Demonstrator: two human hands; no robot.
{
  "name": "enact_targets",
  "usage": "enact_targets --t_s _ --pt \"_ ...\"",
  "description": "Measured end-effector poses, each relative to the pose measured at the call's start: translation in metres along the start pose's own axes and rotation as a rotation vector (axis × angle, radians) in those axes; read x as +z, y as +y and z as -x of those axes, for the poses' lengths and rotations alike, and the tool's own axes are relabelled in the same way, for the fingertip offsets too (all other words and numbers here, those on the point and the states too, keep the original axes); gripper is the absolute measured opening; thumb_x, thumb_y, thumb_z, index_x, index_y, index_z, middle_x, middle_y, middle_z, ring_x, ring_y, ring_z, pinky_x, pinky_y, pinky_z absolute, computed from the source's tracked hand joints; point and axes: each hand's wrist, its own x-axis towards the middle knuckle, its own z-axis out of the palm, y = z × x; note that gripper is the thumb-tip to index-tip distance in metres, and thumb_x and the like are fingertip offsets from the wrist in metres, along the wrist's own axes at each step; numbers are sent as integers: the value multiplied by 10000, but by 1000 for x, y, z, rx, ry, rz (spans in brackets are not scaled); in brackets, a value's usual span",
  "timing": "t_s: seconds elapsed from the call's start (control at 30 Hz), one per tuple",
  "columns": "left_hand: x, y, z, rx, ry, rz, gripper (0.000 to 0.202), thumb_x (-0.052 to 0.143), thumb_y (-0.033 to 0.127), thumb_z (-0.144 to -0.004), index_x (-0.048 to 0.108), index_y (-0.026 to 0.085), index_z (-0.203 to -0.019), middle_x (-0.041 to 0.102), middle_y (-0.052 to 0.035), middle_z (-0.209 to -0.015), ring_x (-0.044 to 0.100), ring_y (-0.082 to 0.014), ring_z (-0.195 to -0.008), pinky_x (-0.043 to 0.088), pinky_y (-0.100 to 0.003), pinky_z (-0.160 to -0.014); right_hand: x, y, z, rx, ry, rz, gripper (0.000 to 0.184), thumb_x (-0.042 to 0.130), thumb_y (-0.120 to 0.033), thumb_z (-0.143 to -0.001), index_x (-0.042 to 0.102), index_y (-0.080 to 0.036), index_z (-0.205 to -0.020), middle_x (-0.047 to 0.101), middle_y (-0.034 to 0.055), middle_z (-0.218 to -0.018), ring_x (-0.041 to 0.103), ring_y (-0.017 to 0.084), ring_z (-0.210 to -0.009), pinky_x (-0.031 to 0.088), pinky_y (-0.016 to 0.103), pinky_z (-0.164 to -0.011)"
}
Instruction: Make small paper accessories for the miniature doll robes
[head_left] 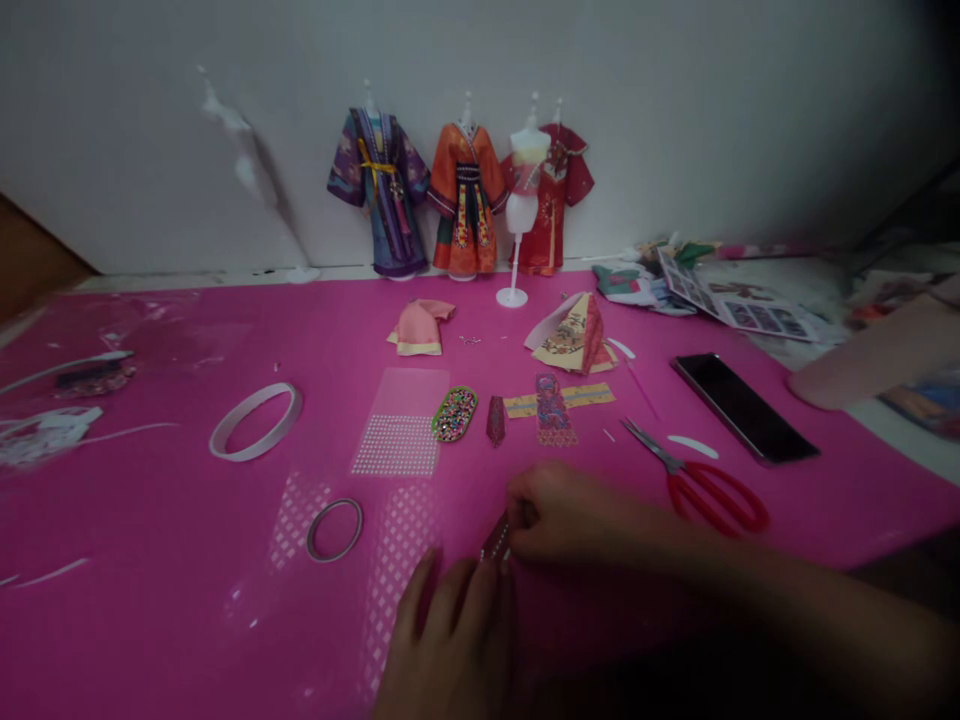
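A small dark red strip of fabric (495, 541) edged with white beads lies near the table's front, partly hidden by both hands. My left hand (451, 635) rests flat with its fingers apart, their tips touching the strip's lower end. At the upper end, my right hand (559, 515) is closed in a pinch; whatever is between its fingertips is hidden. Just beyond stand out a green oval tray (455, 414) of multicoloured beads, a sheet of white stick-on gems (397, 445), a small patterned tie-shaped piece (496, 421) and a patterned cloth piece (556, 410) with yellow side bands.
Red-handled scissors (694, 475) and a phone (742, 408) lie to the right. Two tape rolls, one white (255, 422) and one thin (334, 530), are at left. Doll outfits (466, 200) on stands line the wall. A pink mat (187, 560) covers the table.
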Motion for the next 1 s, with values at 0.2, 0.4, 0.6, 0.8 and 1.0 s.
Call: enact_targets --t_s 0.2,0.4,0.6,0.8,1.0 --pt "1 0 -1 -7 -7 19 392 509 428 -933 645 160 -1186 718 -58 -1128 618 -267 -980 405 -497 -936 1 -1 0 -18 10 -15 33 595 -198 -650 609 -177 -628 563 -41 -528 514 99 -486 281 195 -387" --pt "3 0 1 8 4 16 410 551 416 -906 640 143 -1199 717 -67 -1123 622 -281 -973 440 -510 -915 1 -1 1 -30 33 -32 42 597 -185 -649 598 -173 -608 553 -37 -525 522 98 -497 281 187 -390" --pt "1 -1 1 1 -23 13 423 550 433 -906 641 154 -1210 722 -65 -1115 618 -281 -992 444 -502 -929 1 -1 2 -23 41 -44 40 586 -166 -655 590 -176 -617 569 -36 -544 518 95 -499 293 181 -398" --pt "2 -1 0 1 -3 5 412 574 392 -875 638 157 -1207 724 -56 -1106 619 -271 -977 429 -486 -937 2 0 2 -25 61 -35 61 571 -147 -660 567 -183 -611 546 -43 -535 495 91 -482 275 188 -396" --pt "5 -1 1 3 -3 -2 425 562 289 -837 616 133 -1228 718 -60 -1115 620 -277 -985 457 -504 -915 0 1 2 -31 96 -22 69 561 -122 -676 555 -184 -646 552 -41 -575 489 97 -514 278 197 -426"
